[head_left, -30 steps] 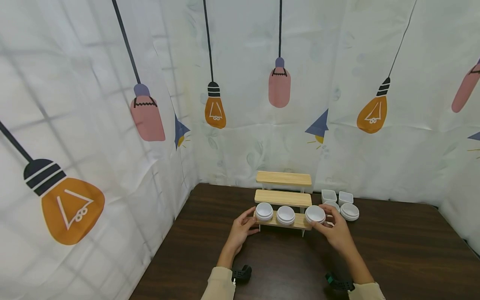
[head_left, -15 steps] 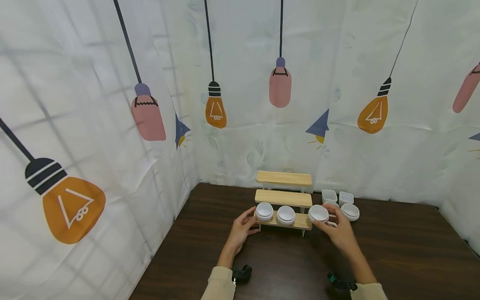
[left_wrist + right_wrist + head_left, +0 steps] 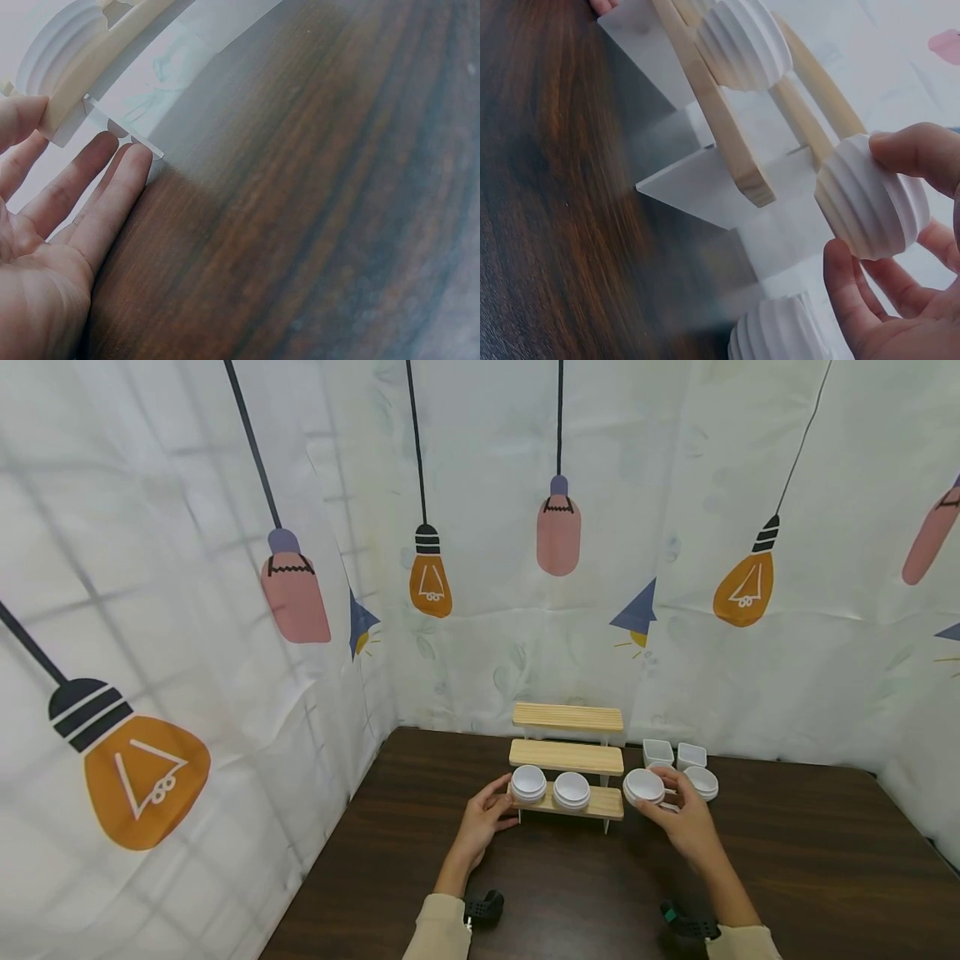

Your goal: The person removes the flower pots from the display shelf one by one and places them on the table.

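Note:
A three-tier stand with pale wooden boards (image 3: 566, 757) and clear side supports stands on the dark table. Two white ribbed bowls sit on its lowest board (image 3: 607, 802), one near the left end (image 3: 528, 783) and one in the middle (image 3: 571, 790). My left hand (image 3: 478, 820) grips the lowest board's left end, thumb against it in the left wrist view, other fingers by the clear support. Another white ribbed bowl (image 3: 870, 202) is pinched between the thumb and fingers of my right hand (image 3: 692, 831), just off the board's right end and apart from it.
Right of the stand, two square white dishes (image 3: 657, 752) stand at the back. Round white bowls (image 3: 702, 782) are in front of them, one partly hidden by my right hand. A patterned white curtain (image 3: 480, 660) hangs behind the table (image 3: 810, 843).
The right hand has moved the bowl to the right, from over the lowest board's right end to beyond it. The left hand and the stand stay put.

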`<state>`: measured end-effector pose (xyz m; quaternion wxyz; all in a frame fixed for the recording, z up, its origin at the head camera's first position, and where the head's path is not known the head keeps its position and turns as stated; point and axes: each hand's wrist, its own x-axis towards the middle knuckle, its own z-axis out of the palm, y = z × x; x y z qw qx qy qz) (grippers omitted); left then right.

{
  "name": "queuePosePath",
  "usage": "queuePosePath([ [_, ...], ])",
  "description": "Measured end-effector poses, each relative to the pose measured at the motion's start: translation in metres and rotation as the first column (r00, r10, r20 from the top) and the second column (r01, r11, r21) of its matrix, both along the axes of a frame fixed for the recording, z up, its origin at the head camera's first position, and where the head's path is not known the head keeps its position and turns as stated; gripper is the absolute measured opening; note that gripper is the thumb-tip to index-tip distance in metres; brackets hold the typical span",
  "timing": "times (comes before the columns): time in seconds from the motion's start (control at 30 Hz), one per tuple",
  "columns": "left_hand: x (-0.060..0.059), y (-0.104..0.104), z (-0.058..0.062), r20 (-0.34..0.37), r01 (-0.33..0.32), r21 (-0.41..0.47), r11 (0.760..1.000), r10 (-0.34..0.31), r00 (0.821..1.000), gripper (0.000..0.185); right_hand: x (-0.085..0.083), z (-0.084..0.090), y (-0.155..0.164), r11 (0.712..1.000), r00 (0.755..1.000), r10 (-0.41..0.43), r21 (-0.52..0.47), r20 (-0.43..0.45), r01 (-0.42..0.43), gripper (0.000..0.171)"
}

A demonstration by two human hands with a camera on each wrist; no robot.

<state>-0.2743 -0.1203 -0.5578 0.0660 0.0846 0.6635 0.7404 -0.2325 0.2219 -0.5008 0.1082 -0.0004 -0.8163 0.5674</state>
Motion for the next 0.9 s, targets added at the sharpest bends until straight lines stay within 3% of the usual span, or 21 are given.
queuePosePath([
  [0.23, 0.000, 0.000, 0.000, -0.001, -0.002, -0.009, 1.000, 0.002, 1.000, 0.050, 0.001, 0.001, 0.007, 1.000, 1.000, -0.014, 0.019, -0.027, 0.014, 0.061],
  [0.9, -0.002, 0.000, -0.002, -0.001, -0.001, 0.000, 1.000, 0.001, 1.000, 0.049, 0.002, -0.001, 0.027, 0.998, 0.999, -0.046, 0.033, 0.018, 0.045, 0.064],
])
